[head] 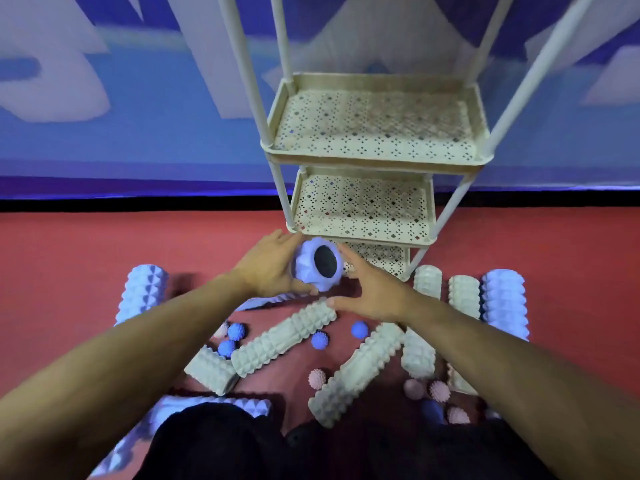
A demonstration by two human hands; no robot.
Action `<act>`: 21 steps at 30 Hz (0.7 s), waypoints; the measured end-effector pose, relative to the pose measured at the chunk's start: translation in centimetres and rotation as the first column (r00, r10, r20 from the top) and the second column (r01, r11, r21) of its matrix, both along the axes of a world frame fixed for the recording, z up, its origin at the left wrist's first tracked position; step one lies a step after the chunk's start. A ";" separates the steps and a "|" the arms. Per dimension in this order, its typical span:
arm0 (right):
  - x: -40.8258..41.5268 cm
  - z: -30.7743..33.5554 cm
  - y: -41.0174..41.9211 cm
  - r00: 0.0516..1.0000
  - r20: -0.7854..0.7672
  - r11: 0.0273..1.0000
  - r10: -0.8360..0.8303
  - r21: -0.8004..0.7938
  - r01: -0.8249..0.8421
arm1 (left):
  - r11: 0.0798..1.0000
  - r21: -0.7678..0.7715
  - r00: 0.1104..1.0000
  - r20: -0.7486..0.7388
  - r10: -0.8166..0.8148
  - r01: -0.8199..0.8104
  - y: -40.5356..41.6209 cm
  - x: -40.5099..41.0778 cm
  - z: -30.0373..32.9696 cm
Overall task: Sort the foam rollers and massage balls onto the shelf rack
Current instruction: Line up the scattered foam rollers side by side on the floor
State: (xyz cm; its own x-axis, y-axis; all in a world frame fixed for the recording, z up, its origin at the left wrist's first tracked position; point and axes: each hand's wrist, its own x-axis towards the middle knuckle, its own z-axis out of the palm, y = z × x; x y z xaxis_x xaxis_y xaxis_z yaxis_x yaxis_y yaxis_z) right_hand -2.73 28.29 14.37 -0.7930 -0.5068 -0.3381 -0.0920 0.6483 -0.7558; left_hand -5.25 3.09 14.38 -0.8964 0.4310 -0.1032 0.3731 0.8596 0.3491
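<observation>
Head-camera view: a lavender foam roller [318, 264] is held end-on, its dark hollow core facing the camera, just in front of the lowest tiers of the cream shelf rack [377, 157]. The left hand [273, 265] is wrapped around the roller's left side, fingers curled over it and thumb beneath. The right hand [372, 291] is seen just right of the roller with fingers spread and loosened; whether its fingertips touch the roller cannot be told. The rack's perforated trays are seen bare of rollers or balls. On the red floor [69, 258] in front of the rack, cream rollers [284, 337] and further lavender rollers [504, 303] are scattered, with blue spiky balls [236, 331] and pink spiky balls [317, 378] lying between them. Behind the rack, a blue and white wall [138, 116] is seen, blurred.
</observation>
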 end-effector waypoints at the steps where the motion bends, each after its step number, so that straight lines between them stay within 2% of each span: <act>1: 0.2 1.4 0.3 0.999 -0.024 0.999 -0.031 -0.031 0.030 | 1.000 0.004 1.000 0.000 0.001 -0.001 0.3 0.3 1.5; 7: 3.0 9.4 2.3 0.981 -0.127 0.952 -0.148 -0.288 0.106 | 0.990 0.116 0.992 -0.108 -0.068 0.081 4.7 3.0 10.7; 10: 4.8 12.6 3.7 0.964 -0.143 0.925 -0.223 -0.343 0.163 | 0.975 0.179 0.987 -0.115 -0.114 0.133 6.6 4.4 14.1; 13: 6.5 15.1 6.0 0.948 -0.177 0.919 -0.264 -0.344 0.191 | 0.941 0.305 0.988 -0.086 -0.126 0.146 8.7 6.2 17.1; 16: 8.1 16.9 9.2 0.951 -0.151 0.922 -0.271 -0.325 0.211 | 0.865 0.492 0.995 -0.017 -0.102 0.097 11.4 7.6 19.2; 21: 10.8 17.0 14.5 0.942 -0.134 0.929 -0.307 -0.259 0.266 | 0.744 0.668 0.995 0.063 -0.076 0.014 16.7 9.0 20.3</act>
